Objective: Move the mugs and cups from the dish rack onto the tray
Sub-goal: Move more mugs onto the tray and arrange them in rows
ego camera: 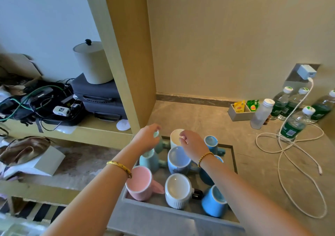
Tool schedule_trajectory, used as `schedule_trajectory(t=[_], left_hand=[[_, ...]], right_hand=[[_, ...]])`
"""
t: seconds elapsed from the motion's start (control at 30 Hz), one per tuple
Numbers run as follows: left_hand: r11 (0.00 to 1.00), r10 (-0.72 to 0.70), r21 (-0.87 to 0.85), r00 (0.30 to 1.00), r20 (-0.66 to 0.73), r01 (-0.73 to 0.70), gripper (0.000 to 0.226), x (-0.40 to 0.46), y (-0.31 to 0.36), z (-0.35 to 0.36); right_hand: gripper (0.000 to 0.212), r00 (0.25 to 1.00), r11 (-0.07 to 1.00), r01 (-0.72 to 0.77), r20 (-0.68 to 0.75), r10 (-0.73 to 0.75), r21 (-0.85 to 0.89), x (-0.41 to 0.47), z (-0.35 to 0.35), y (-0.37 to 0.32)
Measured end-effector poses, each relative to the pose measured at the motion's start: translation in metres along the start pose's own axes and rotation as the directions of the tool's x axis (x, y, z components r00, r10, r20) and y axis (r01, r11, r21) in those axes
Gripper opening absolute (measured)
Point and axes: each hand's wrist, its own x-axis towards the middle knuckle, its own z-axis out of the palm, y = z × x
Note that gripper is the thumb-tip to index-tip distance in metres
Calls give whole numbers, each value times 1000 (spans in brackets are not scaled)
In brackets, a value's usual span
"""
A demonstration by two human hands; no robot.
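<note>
A grey tray on the stone counter holds several mugs: a pink one, a white ribbed one, a bright blue one, a pale blue one and a teal one. My left hand grips the rim of a second pale teal mug at the tray's far left corner. My right hand pinches the rim of a white cup at the back of the tray. Another blue mug stands just right of that hand. No dish rack shows in this view.
A wooden partition rises just left of the tray. To the right lie a coiled white charging cable, several water bottles, a white bottle and a tea-bag box. A shelf at left carries bags and cables.
</note>
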Motion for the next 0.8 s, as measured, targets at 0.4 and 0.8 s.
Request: schedule_trajectory(t=[0.4,0.8], left_hand=[[971,87,183,938,336,-155,68,69,-59,-4],[910,122,327,916,381,-257,68,93,-64,5]], right_hand=[[44,964,863,-140,131,230,-485,55,35,-18],[40,973,857,19,206,103,-515,81,54,-25]])
